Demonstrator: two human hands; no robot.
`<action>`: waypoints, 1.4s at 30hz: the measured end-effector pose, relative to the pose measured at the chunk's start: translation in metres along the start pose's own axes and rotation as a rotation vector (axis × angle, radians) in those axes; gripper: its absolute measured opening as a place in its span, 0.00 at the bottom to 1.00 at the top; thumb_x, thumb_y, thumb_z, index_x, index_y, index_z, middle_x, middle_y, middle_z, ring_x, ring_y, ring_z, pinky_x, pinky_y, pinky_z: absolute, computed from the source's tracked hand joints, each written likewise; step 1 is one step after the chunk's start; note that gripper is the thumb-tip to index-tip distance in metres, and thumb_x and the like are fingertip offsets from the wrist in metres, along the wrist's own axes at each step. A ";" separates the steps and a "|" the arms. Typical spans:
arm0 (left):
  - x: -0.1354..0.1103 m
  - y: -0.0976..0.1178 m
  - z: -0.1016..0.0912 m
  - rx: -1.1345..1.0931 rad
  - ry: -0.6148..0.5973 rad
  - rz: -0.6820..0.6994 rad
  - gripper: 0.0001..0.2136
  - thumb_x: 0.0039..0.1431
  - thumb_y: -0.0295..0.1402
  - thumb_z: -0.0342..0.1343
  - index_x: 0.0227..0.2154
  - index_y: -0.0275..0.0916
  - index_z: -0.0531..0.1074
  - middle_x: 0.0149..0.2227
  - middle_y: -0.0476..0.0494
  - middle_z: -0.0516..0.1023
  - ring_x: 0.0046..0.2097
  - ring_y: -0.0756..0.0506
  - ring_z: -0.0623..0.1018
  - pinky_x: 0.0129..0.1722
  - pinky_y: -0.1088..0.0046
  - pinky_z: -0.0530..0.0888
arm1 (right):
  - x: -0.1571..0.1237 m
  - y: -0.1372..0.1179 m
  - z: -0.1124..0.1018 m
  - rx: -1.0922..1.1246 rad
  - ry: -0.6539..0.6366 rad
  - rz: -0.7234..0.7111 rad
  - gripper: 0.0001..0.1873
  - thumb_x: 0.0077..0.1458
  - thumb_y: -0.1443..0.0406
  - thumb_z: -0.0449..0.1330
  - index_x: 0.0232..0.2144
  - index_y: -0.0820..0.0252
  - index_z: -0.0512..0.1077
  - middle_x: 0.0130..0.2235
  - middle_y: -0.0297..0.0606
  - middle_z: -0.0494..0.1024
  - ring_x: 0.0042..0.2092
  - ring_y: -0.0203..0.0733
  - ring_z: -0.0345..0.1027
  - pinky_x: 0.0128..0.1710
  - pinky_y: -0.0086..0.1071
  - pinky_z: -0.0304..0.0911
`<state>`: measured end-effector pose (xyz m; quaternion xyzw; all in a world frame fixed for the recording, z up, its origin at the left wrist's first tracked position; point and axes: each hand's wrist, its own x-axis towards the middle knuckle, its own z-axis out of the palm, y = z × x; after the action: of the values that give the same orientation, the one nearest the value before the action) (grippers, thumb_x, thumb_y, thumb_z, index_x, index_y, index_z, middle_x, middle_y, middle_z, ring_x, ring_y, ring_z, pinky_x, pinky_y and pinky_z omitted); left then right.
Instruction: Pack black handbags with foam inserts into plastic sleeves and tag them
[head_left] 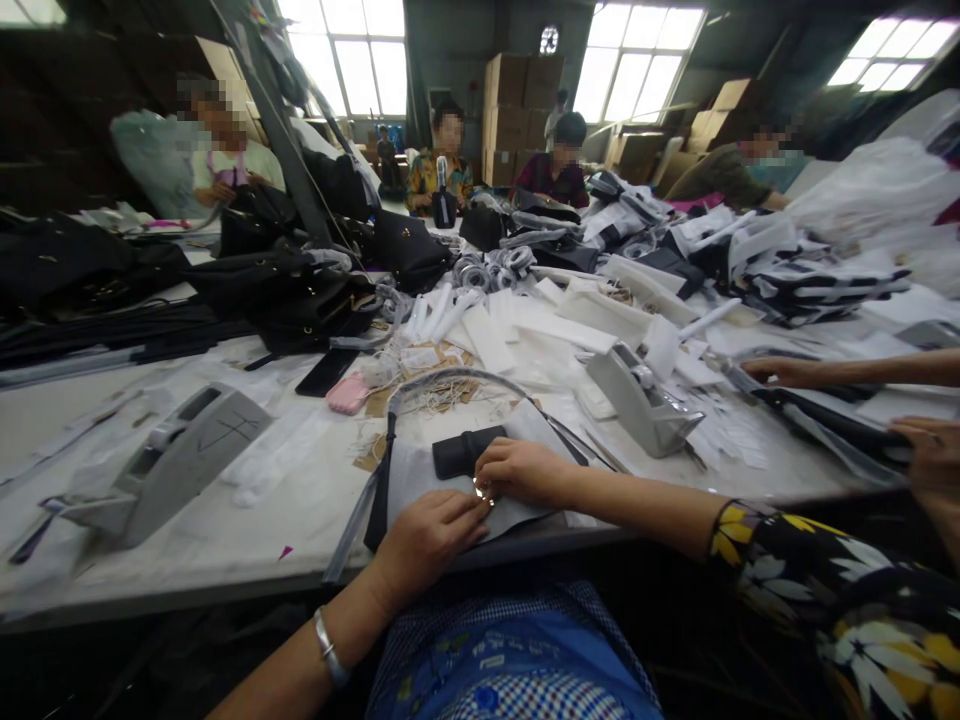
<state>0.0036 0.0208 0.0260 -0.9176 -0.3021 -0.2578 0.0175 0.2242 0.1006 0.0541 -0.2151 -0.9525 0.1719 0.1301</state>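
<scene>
1 black bag (453, 457), lying at near edge of table (247, 540); long axis left-to-right, handle (448, 374) arching away from wearer; left hand (431, 535), right hand (525, 470) pinching metal fitting (482, 490) (shiny).

Fingers (463, 510) at shiny metal piece (483, 491)

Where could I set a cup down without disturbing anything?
The tabletop between the left grey tape dispenser and the handled bag, near the front edge, looks mostly bare; a purple scrap lies there, crumpled film behind. It's crowded farther back: black bags left, white strips mid-table, second dispenser right.
</scene>
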 end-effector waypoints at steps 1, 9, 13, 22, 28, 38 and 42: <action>0.001 0.000 0.001 -0.008 -0.001 -0.002 0.12 0.67 0.33 0.53 0.50 0.38 0.74 0.42 0.43 0.81 0.42 0.47 0.80 0.42 0.69 0.79 | 0.004 0.001 -0.003 -0.053 -0.038 -0.039 0.05 0.61 0.68 0.62 0.38 0.59 0.79 0.42 0.37 0.80 0.45 0.40 0.71 0.45 0.31 0.67; -0.004 -0.003 0.008 -0.065 0.018 -0.027 0.11 0.67 0.32 0.52 0.49 0.39 0.74 0.41 0.43 0.81 0.40 0.46 0.81 0.40 0.69 0.80 | 0.019 -0.003 -0.006 -0.261 -0.197 -0.108 0.08 0.63 0.65 0.59 0.34 0.60 0.77 0.40 0.41 0.77 0.40 0.42 0.65 0.37 0.31 0.63; -0.004 -0.003 0.009 -0.063 0.015 -0.025 0.12 0.67 0.32 0.52 0.51 0.40 0.72 0.41 0.43 0.80 0.39 0.46 0.81 0.39 0.69 0.80 | 0.025 0.011 -0.037 -0.167 -0.241 0.061 0.08 0.63 0.59 0.60 0.40 0.52 0.79 0.42 0.33 0.80 0.42 0.36 0.71 0.41 0.26 0.64; -0.006 -0.001 0.005 -0.098 0.012 -0.064 0.12 0.67 0.32 0.53 0.50 0.39 0.73 0.43 0.43 0.81 0.42 0.46 0.80 0.42 0.69 0.80 | 0.003 0.132 -0.128 -0.528 0.103 0.967 0.31 0.56 0.76 0.57 0.62 0.72 0.61 0.59 0.67 0.67 0.61 0.62 0.64 0.59 0.55 0.57; -0.004 -0.001 0.003 -0.113 0.003 -0.083 0.12 0.67 0.33 0.53 0.51 0.39 0.73 0.44 0.43 0.81 0.43 0.47 0.80 0.43 0.70 0.79 | -0.015 0.086 -0.122 -0.546 0.303 0.752 0.34 0.59 0.79 0.47 0.67 0.64 0.55 0.66 0.48 0.62 0.65 0.46 0.58 0.64 0.40 0.56; -0.016 0.002 0.010 -0.025 -0.007 -0.138 0.13 0.66 0.31 0.52 0.50 0.44 0.76 0.46 0.44 0.82 0.46 0.41 0.82 0.45 0.65 0.80 | -0.036 -0.038 0.011 -0.184 -0.071 0.132 0.31 0.63 0.73 0.50 0.67 0.56 0.57 0.67 0.41 0.61 0.69 0.49 0.50 0.68 0.55 0.43; -0.012 0.013 -0.004 -0.036 -0.039 -0.156 0.11 0.67 0.31 0.50 0.45 0.41 0.76 0.38 0.46 0.83 0.36 0.43 0.83 0.35 0.67 0.80 | -0.041 -0.028 0.015 -0.138 -0.108 0.173 0.32 0.62 0.73 0.51 0.67 0.54 0.57 0.68 0.42 0.60 0.70 0.50 0.47 0.69 0.56 0.39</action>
<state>0.0008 0.0031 0.0254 -0.8964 -0.3680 -0.2458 -0.0252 0.2445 0.0543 0.0441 -0.2953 -0.9456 0.1279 0.0483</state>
